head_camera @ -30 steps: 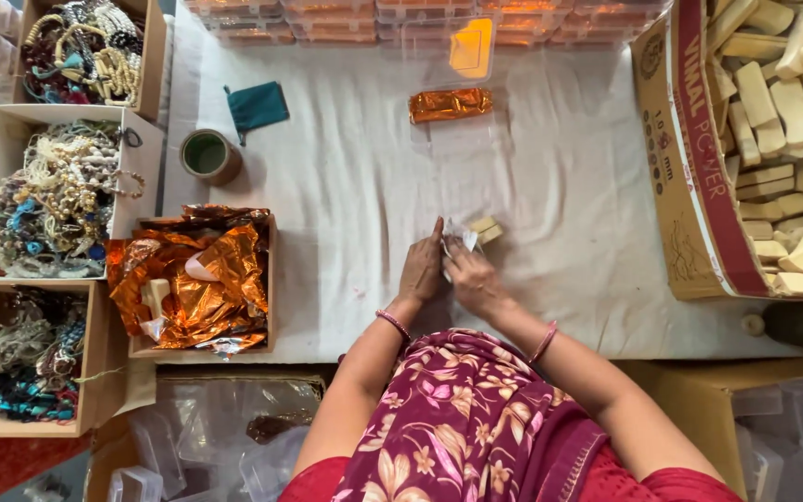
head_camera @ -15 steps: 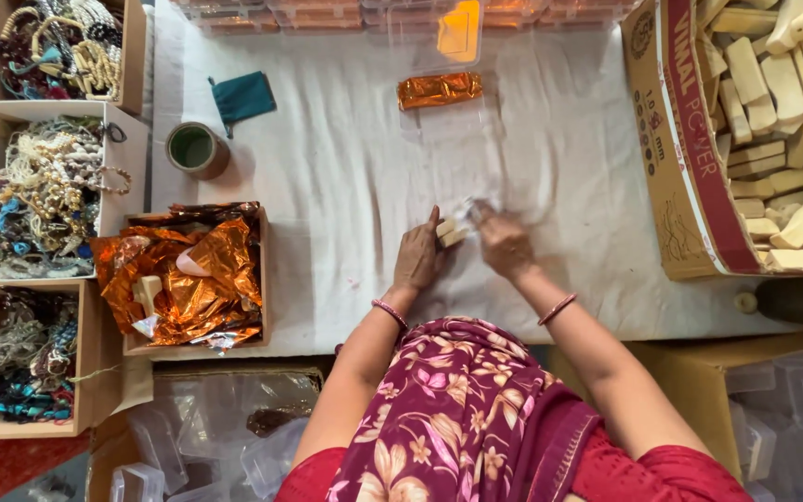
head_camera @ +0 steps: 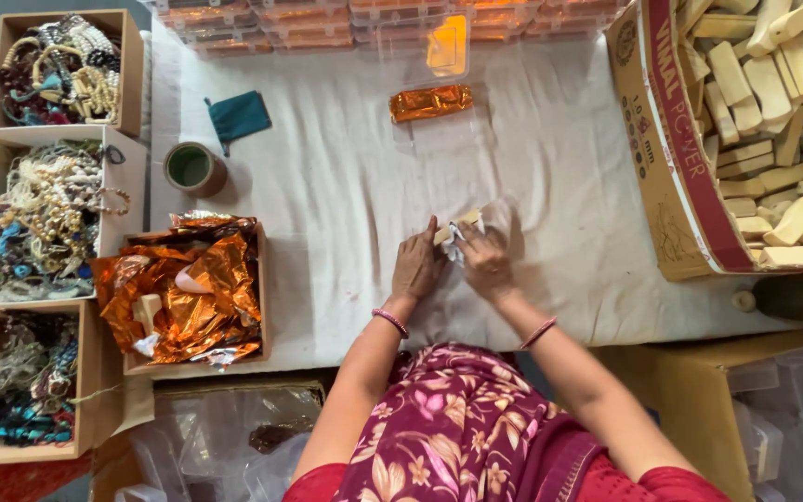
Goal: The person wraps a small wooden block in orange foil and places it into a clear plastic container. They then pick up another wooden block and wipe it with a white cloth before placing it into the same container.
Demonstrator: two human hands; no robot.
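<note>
Right now, from the head camera, both hands meet in the middle of the white cloth [head_camera: 327, 204]. The left hand [head_camera: 417, 265] and the right hand [head_camera: 485, 260] are both closed on a small pale block [head_camera: 448, 231] with thin clear wrap [head_camera: 494, 221] around it. The fingers pinch and fold the wrap tight to the block. It looks like the wrapping step, part way done. The next move seems to call for tucking the loose wrap flat and keeping the block from slipping.

Far from the hands lies a finished orange packet [head_camera: 430, 101], long and shiny. Just past it stands a clear box [head_camera: 425, 46] with an orange piece inside. More clear boxes sit in a row along the far edge.

On the right a big brown carton [head_camera: 671, 186] with a red stripe and printed words holds many pale blocks. On the left a small carton [head_camera: 262, 307] holds crumpled orange foil [head_camera: 188, 288]. Farther left, three open boxes hold beads [head_camera: 39, 223] and strings. A tape roll [head_camera: 192, 167] and a small green pouch [head_camera: 239, 116] lie near them.
</note>
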